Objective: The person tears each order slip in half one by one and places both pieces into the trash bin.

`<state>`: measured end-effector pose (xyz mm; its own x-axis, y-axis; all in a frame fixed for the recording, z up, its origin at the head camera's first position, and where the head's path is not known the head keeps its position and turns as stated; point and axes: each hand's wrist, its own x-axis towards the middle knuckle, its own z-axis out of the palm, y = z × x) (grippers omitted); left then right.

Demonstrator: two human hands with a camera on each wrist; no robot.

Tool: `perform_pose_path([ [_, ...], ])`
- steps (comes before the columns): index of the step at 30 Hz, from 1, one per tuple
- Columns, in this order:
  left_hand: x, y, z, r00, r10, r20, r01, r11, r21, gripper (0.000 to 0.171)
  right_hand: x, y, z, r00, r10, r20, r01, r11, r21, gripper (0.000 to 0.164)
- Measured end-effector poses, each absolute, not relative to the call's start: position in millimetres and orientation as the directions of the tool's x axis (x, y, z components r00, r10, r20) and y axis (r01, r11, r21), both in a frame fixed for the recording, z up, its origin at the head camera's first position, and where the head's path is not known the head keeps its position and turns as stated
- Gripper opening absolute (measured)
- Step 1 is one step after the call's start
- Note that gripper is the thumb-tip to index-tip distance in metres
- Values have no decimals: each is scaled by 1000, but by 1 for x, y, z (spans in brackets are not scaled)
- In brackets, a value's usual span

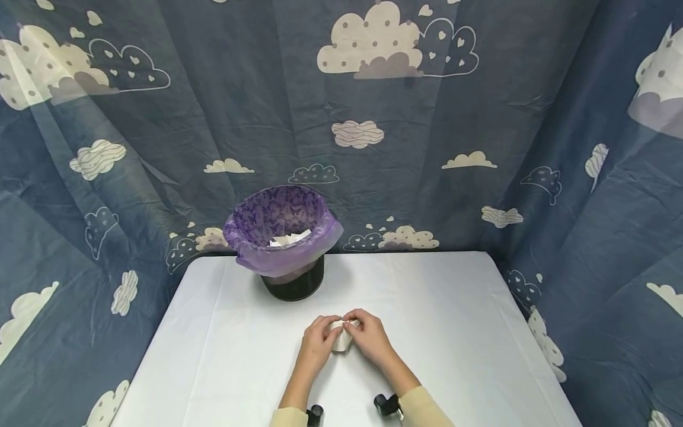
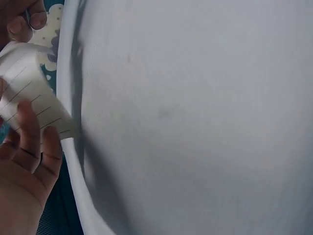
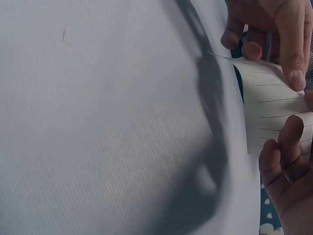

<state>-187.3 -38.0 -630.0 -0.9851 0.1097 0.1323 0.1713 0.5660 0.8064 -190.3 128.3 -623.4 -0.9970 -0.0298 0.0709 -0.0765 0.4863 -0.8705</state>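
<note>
Over the middle of the white table, my left hand [image 1: 316, 344] and my right hand [image 1: 372, 339] hold one small piece of lined paper [image 1: 341, 340] between them. Thumb and fingertips of each hand pinch it near its upper edge, the two hands almost meeting there. Thin dark ruled lines cross the paper [image 2: 35, 93] in the left wrist view, where it bends and one corner hangs free. From the right wrist, the same paper [image 3: 266, 100] spreads between the fingers of both hands, partly covered by them.
Beyond the hands, toward the table's back left, stands a dark bin [image 1: 296, 284] lined with a purple bag [image 1: 288, 261]. White paper pieces [image 1: 290, 238] lie inside it. A dark blue cloud-print curtain [image 1: 395, 196] surrounds the white tabletop [image 1: 453, 332] at the back and sides.
</note>
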Motion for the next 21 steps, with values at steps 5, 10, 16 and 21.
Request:
perform_pose_path([
  [5, -186, -32, -624, -983, 96, 153, 181, 481, 858, 14, -186, 132, -617, -998, -11, 56, -55, 491, -870, 5],
  [10, -184, -27, -618, -976, 46, 212, 212, 399, 892, 11, -184, 135, -609, -994, 24, 108, -87, 431, -898, 4],
  [16, -184, -22, -606, -975, -10, 224, 207, 338, 918, 9, -182, 140, -600, -991, 52, 124, -93, 406, -909, 9],
  [21, -185, -18, -597, -972, -31, 235, 215, 304, 928, 7, -182, 142, -591, -990, 77, 117, -79, 377, -923, 7],
])
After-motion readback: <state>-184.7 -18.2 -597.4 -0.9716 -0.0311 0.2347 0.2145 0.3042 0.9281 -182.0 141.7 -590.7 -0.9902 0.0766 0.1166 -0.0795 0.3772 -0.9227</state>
